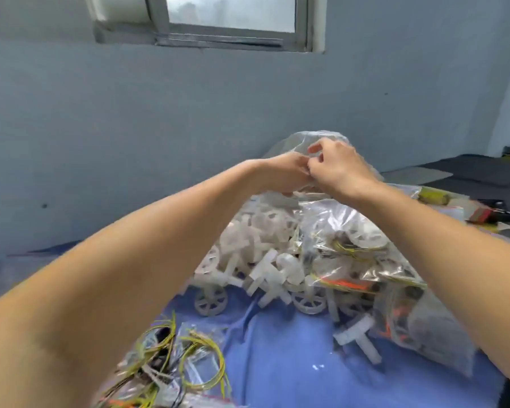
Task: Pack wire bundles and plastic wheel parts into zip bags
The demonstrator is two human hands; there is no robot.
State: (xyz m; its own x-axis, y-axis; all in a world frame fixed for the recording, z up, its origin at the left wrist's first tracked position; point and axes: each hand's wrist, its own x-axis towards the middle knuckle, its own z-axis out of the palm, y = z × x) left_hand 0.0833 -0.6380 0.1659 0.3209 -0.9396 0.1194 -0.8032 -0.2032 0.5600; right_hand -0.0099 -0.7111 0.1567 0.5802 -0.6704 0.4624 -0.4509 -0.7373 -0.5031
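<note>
Left hand (280, 172) and right hand (340, 166), fingers curled, pinching clear bag (315, 139); wheel parts (265, 260) heaped below fingers.

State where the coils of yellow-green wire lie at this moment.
In the head view, the coils of yellow-green wire lie low and left of centre on the blue cloth, beneath the left forearm and nearer the camera than the pile of white wheel parts.
</note>
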